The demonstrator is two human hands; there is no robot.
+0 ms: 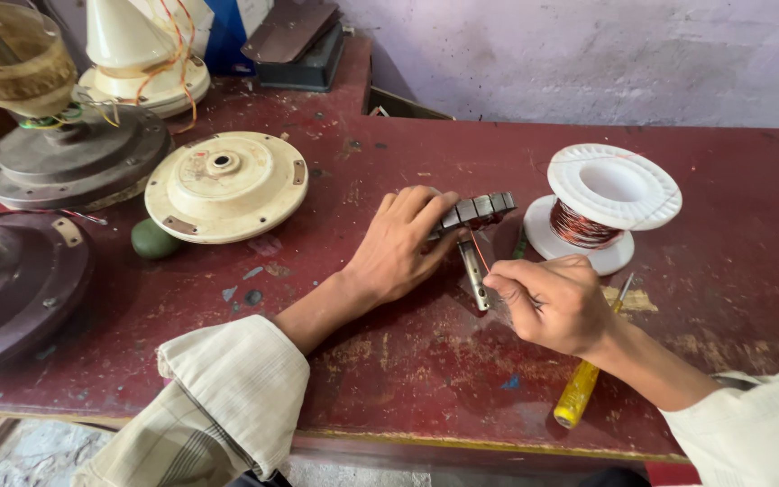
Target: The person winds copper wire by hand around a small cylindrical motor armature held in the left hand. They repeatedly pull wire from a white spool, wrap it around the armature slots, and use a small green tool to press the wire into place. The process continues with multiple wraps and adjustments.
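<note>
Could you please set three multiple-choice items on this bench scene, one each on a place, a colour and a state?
1. Where does the spool of copper wire stand?
A. Beyond the right hand
B. Left of the cream motor cover
C. On the floor

2. What colour is the screwdriver handle?
A. Blue
B. Yellow
C. Black

3. How is the left hand placed?
A. Raised off the table
B. Resting on the ridged metal core
C. Gripping the screwdriver

Answers:
1 A, the spool sits on the red table just past that hand.
2 B, the handle lies yellow near the table edge.
3 B, its fingers lie over the core.
</note>
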